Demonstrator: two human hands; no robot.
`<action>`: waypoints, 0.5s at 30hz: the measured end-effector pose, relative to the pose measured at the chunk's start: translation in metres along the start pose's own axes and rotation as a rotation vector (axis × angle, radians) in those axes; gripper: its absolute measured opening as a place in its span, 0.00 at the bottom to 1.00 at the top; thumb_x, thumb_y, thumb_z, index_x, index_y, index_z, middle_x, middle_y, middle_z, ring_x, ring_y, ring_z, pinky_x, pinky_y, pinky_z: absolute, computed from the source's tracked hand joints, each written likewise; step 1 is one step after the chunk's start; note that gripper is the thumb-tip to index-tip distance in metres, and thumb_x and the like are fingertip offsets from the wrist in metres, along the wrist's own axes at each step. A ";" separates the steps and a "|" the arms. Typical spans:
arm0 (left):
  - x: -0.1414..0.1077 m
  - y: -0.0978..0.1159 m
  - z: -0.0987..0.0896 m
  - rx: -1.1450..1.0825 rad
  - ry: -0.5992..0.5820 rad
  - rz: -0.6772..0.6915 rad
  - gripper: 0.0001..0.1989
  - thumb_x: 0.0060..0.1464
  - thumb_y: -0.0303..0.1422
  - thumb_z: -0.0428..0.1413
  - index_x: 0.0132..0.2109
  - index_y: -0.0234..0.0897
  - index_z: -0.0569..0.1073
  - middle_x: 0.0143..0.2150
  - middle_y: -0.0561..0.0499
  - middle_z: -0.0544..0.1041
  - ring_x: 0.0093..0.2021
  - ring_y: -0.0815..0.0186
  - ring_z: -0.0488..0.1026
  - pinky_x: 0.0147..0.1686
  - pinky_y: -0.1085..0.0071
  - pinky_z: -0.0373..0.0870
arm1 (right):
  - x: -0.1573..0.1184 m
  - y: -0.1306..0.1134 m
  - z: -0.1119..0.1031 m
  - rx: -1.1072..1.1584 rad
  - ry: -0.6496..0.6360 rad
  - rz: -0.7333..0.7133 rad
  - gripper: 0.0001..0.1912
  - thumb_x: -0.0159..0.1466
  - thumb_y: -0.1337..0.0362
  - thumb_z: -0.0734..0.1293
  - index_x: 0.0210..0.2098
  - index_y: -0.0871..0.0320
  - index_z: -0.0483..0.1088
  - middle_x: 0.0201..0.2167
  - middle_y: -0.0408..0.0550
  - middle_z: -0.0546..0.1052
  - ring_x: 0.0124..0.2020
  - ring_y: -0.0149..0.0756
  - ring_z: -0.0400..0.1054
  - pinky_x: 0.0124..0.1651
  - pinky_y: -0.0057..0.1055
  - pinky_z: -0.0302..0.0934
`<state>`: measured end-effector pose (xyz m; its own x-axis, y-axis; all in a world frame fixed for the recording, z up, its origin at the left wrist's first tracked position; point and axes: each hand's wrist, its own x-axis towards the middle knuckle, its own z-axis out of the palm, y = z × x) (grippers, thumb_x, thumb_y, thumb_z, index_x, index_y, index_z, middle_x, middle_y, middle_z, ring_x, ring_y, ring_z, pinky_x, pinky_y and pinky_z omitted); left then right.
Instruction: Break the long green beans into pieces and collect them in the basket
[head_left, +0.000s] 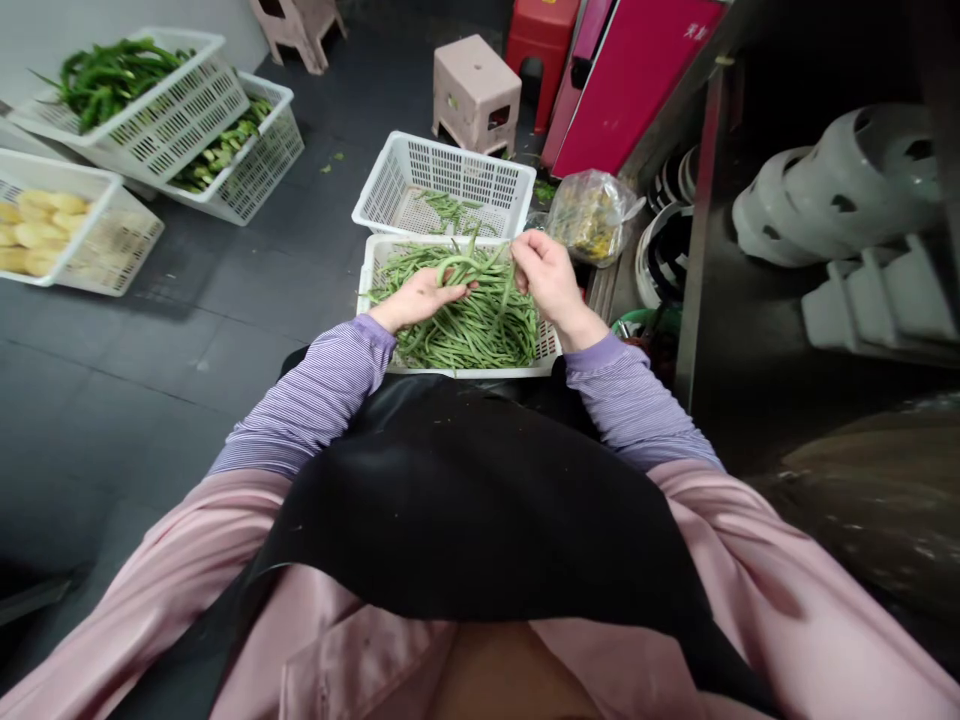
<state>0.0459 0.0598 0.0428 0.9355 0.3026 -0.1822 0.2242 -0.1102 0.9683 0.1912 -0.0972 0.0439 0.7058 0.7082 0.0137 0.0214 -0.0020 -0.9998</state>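
A white perforated basket full of long green beans stands directly in front of the black apron. Over its left part my left hand holds several green beans, which curve up from between thumb and fingers. My right hand is at the right side of the same basket, fingertips pinched at the right end of the held beans. Just beyond stands a second white basket with a few green beans at its bottom.
White baskets at the left hold green peppers, cut green vegetables and peeled potatoes. A pink stool stands behind the baskets. A clear plastic bag and a metal shelf are at the right.
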 end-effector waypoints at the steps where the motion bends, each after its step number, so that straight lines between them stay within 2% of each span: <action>1: 0.001 0.004 0.003 0.032 0.031 0.053 0.14 0.56 0.34 0.64 0.47 0.31 0.80 0.42 0.45 0.82 0.48 0.60 0.79 0.56 0.62 0.73 | 0.005 -0.007 0.001 0.058 -0.010 0.009 0.16 0.70 0.51 0.68 0.34 0.54 0.64 0.25 0.39 0.61 0.29 0.30 0.65 0.32 0.26 0.66; 2: 0.001 0.008 0.007 0.046 0.053 0.088 0.14 0.56 0.34 0.65 0.47 0.31 0.80 0.44 0.45 0.82 0.52 0.58 0.78 0.58 0.62 0.72 | 0.010 -0.012 0.003 0.105 -0.022 0.013 0.16 0.70 0.50 0.68 0.35 0.54 0.63 0.25 0.38 0.60 0.27 0.29 0.64 0.30 0.24 0.65; 4: -0.002 0.014 0.014 0.010 0.075 0.097 0.14 0.55 0.34 0.66 0.47 0.32 0.79 0.41 0.46 0.81 0.51 0.57 0.78 0.55 0.63 0.73 | 0.019 -0.018 0.009 0.161 -0.043 0.009 0.18 0.71 0.47 0.66 0.36 0.55 0.63 0.25 0.37 0.59 0.25 0.25 0.64 0.27 0.21 0.63; 7: -0.007 0.013 0.022 -0.152 0.033 0.008 0.15 0.54 0.38 0.67 0.45 0.33 0.79 0.28 0.52 0.75 0.35 0.63 0.79 0.39 0.69 0.76 | 0.029 -0.016 0.020 0.171 -0.057 0.000 0.20 0.71 0.46 0.65 0.36 0.57 0.64 0.24 0.36 0.58 0.24 0.23 0.64 0.27 0.19 0.61; 9: -0.009 0.009 0.027 -0.260 -0.033 -0.068 0.15 0.55 0.40 0.66 0.42 0.34 0.78 0.22 0.56 0.68 0.25 0.69 0.72 0.28 0.73 0.71 | 0.036 -0.009 0.027 0.162 -0.057 0.011 0.20 0.70 0.46 0.65 0.36 0.57 0.64 0.25 0.36 0.59 0.25 0.23 0.65 0.27 0.19 0.61; 11: -0.007 0.006 0.030 -0.334 -0.065 -0.125 0.14 0.55 0.41 0.67 0.39 0.34 0.76 0.19 0.59 0.63 0.19 0.74 0.65 0.22 0.77 0.65 | 0.044 -0.002 0.030 0.150 -0.051 0.029 0.22 0.70 0.45 0.64 0.38 0.59 0.65 0.26 0.37 0.62 0.27 0.23 0.67 0.29 0.20 0.62; 13: -0.003 0.007 0.031 -0.375 -0.029 -0.138 0.14 0.54 0.40 0.68 0.36 0.35 0.74 0.18 0.61 0.60 0.17 0.77 0.60 0.20 0.79 0.60 | 0.052 0.004 0.029 0.137 -0.032 0.041 0.24 0.71 0.43 0.61 0.41 0.60 0.67 0.29 0.39 0.65 0.30 0.24 0.70 0.32 0.22 0.62; 15: 0.004 0.010 0.025 -0.403 0.058 -0.115 0.15 0.55 0.39 0.67 0.34 0.35 0.71 0.18 0.62 0.59 0.16 0.78 0.57 0.19 0.80 0.57 | 0.053 0.009 0.024 0.129 0.001 0.049 0.25 0.71 0.42 0.59 0.45 0.59 0.68 0.32 0.41 0.69 0.31 0.25 0.71 0.32 0.22 0.63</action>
<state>0.0583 0.0363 0.0479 0.8913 0.3453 -0.2940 0.1907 0.3029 0.9338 0.2123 -0.0428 0.0350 0.7044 0.7089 -0.0357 -0.1049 0.0542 -0.9930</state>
